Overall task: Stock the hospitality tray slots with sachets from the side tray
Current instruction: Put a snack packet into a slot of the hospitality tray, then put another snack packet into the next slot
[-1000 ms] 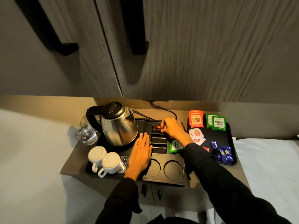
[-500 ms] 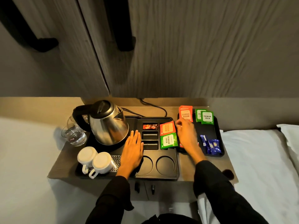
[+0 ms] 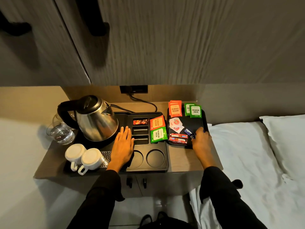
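The black hospitality tray (image 3: 165,156) has three narrow slots: the top slot (image 3: 140,121) holds dark red sachets, and the two slots (image 3: 140,135) below it are bare. Beside them lie an orange Classic Assam sachet (image 3: 157,122) and a green Premium Green sachet (image 3: 158,135). My left hand (image 3: 123,144) lies flat on this tray, holding nothing. The side tray (image 3: 203,119) carries orange sachets (image 3: 175,109), green sachets (image 3: 195,111), white sachets (image 3: 176,123), red stick sachets (image 3: 178,139) and blue sachets (image 3: 188,131). My right hand (image 3: 200,139) is curled down over the blue sachets.
A steel kettle (image 3: 97,119) stands at the tray's back left, its cable running to a wall socket (image 3: 133,89). Two upturned white cups (image 3: 84,157) sit at the front left and glasses (image 3: 61,133) beside the kettle. A white bed (image 3: 247,154) borders the table's right edge.
My right hand left the top slot, crossed the side tray and came down on the blue sachets at its right. Dark red sachets now lie in that slot. My left hand stayed put.
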The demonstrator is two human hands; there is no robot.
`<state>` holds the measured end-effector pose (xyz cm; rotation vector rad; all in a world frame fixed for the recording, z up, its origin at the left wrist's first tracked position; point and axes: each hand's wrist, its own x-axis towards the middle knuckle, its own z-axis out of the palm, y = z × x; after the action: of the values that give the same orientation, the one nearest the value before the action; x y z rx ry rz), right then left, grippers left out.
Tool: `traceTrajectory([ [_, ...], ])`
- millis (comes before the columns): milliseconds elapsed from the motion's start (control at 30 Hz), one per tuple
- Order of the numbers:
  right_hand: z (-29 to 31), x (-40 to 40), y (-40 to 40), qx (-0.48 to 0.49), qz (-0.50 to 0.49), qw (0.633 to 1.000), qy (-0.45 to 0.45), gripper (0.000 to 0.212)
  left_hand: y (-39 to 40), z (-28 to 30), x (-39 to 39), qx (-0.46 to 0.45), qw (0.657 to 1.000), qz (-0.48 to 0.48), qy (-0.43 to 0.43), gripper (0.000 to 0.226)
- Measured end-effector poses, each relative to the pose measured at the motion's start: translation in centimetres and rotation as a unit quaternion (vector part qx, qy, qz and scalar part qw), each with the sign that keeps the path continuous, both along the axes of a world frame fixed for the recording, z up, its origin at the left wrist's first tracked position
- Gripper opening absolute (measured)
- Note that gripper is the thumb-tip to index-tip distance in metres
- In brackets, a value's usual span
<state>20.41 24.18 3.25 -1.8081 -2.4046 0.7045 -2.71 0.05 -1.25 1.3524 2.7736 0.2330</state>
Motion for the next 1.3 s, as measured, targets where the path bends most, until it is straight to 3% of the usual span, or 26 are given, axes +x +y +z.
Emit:
traceTrajectory([
  [133,0.3,0.8,0.1,0.023,0.017,0.999,0.015,0.051,0.0,0.1,0.1,0.005,1.0,0.0,-0.01,0.059],
  [267,1.8,0.2,0.1,0.042,-0.008,0.999,0.01,0.058,-0.1,0.3,0.2,0.012,1.0,0.001,-0.016,0.059],
  [333,2.5,-1.2,-0.4,0.065,-0.005,0.996,0.063,0.05,-0.1,0.4,0.1,0.011,1.0,0.002,-0.018,0.058],
  [467,3.7,-7.1,-3.5,0.034,0.144,0.977,0.155,0.036,-0.2,0.4,0.1,0.018,1.0,-0.002,-0.019,0.058],
  [567,3.9,-12.3,-6.8,0.004,0.275,0.954,0.117,0.039,-0.3,0.5,0.1,0.021,1.0,-0.002,-0.015,0.057],
  [700,2.3,-15.7,-9.2,0.089,0.412,0.906,0.038,0.041,-0.3,0.7,0.2,0.033,0.999,-0.004,-0.017,0.056],
  [900,0.8,-16.3,-9.1,0.142,0.479,0.866,0.031,0.048,-0.1,0.5,0.0,0.036,0.999,0.0,-0.025,0.056],
  [1067,0.7,-14.0,-8.1,0.074,0.444,0.885,0.12,0.043,-0.2,0.1,-0.1,0.036,0.999,-0.001,-0.02,0.056],
  [1200,1.4,-10.9,-4.0,0.054,0.236,0.95,0.198,0.031,-0.1,-0.2,-0.2,0.028,0.999,0.002,-0.019,0.057],
  [1300,1.3,-8.9,-0.2,0.077,0.118,0.983,0.115,0.033,-0.1,-0.1,-0.1,0.027,1.0,0.002,-0.016,0.057],
])
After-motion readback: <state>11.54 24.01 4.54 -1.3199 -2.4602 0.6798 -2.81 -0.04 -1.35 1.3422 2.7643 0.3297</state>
